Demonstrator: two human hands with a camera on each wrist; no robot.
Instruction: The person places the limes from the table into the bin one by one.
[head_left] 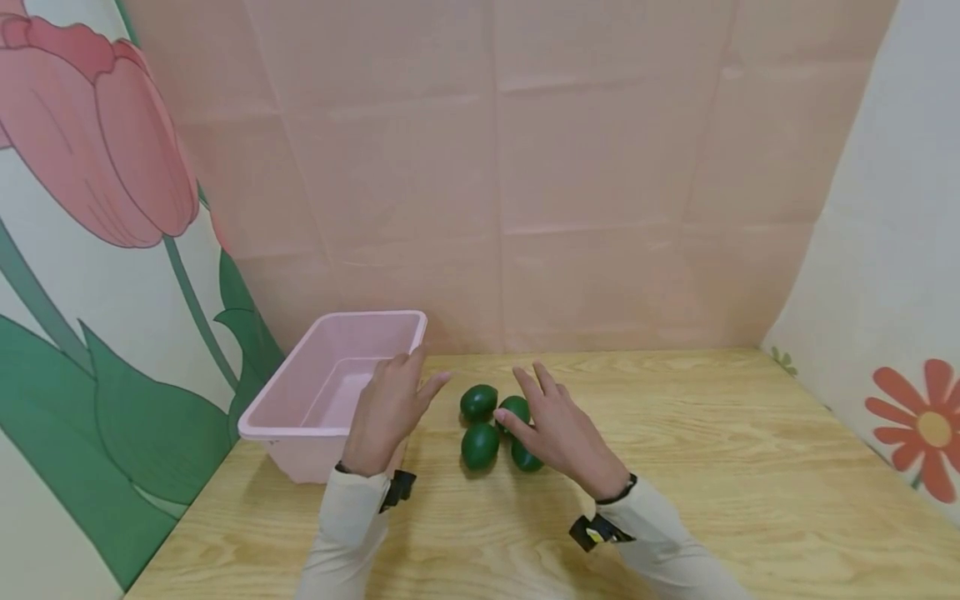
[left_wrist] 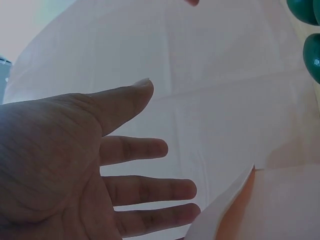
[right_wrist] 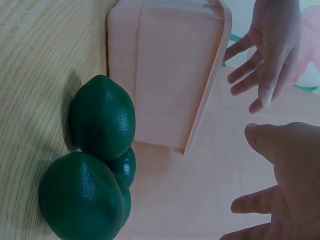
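Note:
Several dark green, smooth fruits with pointed tips, like limes or small avocados, lie clustered on the table; one fruit (head_left: 479,447) is at the front left of the group. My right hand (head_left: 566,437) hovers beside them with fingers spread, partly covering the right-hand fruits in the head view. Over the right side of a pink plastic basin (head_left: 306,432) is my left hand (head_left: 386,410), its fingers extended and thumb out towards the fruits. Neither hand holds anything. In the right wrist view, the nearest fruit (right_wrist: 82,195) sits well apart from the right fingers.
The basin stands at the left of the wood-grain table (head_left: 675,500). A pink sheet (head_left: 600,167) hangs behind the table. Flower-printed panels flank it, with a tulip (head_left: 112,142) on the left and a red flower (head_left: 933,429) on the right.

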